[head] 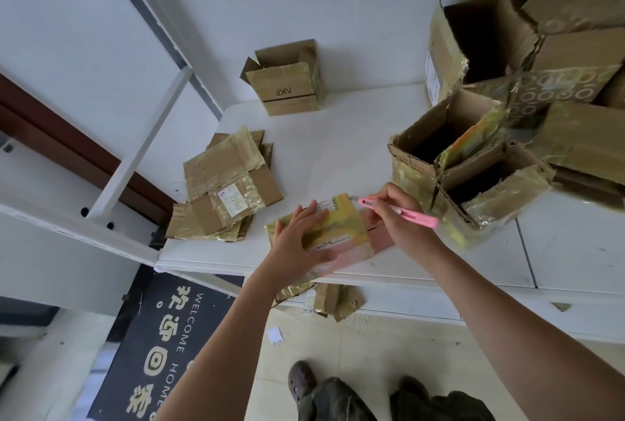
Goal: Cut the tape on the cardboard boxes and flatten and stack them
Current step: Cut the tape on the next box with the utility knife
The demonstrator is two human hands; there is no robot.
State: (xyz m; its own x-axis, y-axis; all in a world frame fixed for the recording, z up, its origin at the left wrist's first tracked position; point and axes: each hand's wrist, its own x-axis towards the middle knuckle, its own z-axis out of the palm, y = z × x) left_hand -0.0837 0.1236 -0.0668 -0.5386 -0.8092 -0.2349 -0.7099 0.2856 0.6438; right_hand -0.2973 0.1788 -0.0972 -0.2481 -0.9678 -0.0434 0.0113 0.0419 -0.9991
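A small taped box [341, 227] with yellow tape and a pink side lies at the front edge of the white table [338, 150]. My left hand [297, 238] rests flat on its top with fingers spread. My right hand [395, 214] grips a pink utility knife [399, 212], whose tip is at the box's far right corner. A stack of flattened boxes [223, 187] lies to the left. A pile of open, taped boxes [507, 123] stands at the right.
A small open box marked AKF [287, 82] stands at the back by the wall. Flattened cardboard [324, 299] hangs below the table's front edge. A white shelf frame [135, 156] stands left. A dark welcome mat [162, 336] lies on the floor.
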